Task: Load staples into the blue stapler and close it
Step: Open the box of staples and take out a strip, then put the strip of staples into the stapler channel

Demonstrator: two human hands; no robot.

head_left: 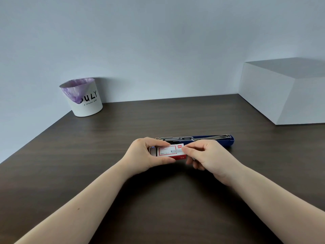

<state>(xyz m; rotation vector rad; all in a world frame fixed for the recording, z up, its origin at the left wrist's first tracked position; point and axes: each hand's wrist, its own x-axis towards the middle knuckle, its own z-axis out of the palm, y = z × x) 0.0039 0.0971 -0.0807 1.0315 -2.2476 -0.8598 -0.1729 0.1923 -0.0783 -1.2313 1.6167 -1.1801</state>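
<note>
I see the small red-and-white cardboard staple box (pixel 171 152) held just above the dark wood-grain desk (pixel 158 208), between both hands. Left hand (pixel 146 155) wraps its left end, thumb under, fingers over the top edge. Right hand (pixel 205 155) pinches the right end with thumb and forefinger; its other fingers are curled, and I can't tell if they hold anything. The inner tray seems to poke out at the left end, so my read is the box is being slid open.

The long blue plastic-and-metal stapler (pixel 211 139) lies just behind the hands, flipped open flat, with its metal rail exposed.

Handling guess: the box is light and crushable, so grip the sleeve's edges, not its faces. Staple strips are brittle and snap under bending; lift one by its long sides. The stapler is rigid; steady the blue base while loading.

Away to the left stands a white paper bin with purple liner (pixel 82 97); off right, a white block (pixel 284 92).
</note>
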